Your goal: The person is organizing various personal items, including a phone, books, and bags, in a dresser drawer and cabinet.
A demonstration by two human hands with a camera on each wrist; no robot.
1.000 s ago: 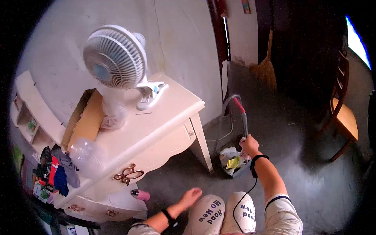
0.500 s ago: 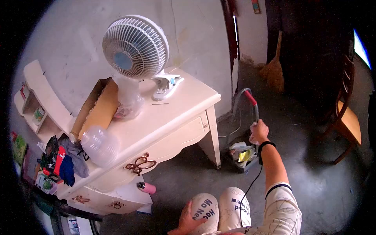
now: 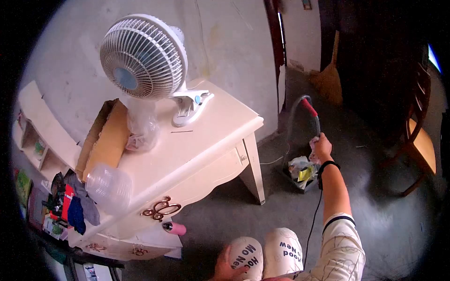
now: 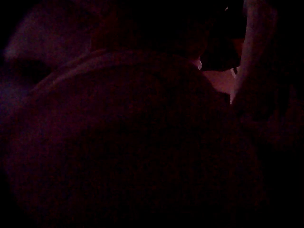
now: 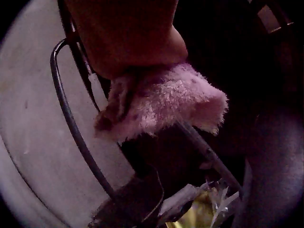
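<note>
My right hand (image 3: 322,146) reaches forward to a looped metal handle (image 3: 318,125) with a red grip (image 3: 309,107). It holds a fluffy pink cloth (image 5: 161,102) bunched against the handle's thin dark bar (image 5: 71,123). Below the hand, a small bin (image 3: 302,172) on the floor holds crumpled wrappers. My left hand (image 3: 227,269) rests on my left knee (image 3: 246,255), which is clad in white printed fabric, at the bottom of the head view. The left wrist view is almost black and shows nothing clear.
A cream desk (image 3: 225,136) stands to the left, carrying a clip fan (image 3: 140,56), a cardboard box (image 3: 105,140) and a clear plastic tub (image 3: 108,187). A pink bottle (image 3: 174,228) lies low by the desk. A broom (image 3: 330,75) and a wooden chair (image 3: 422,145) stand beyond on the grey floor.
My left hand has drawn back from the floor in front of me onto my knee. The right hand has slid a little higher and farther along the handle with the cloth.
</note>
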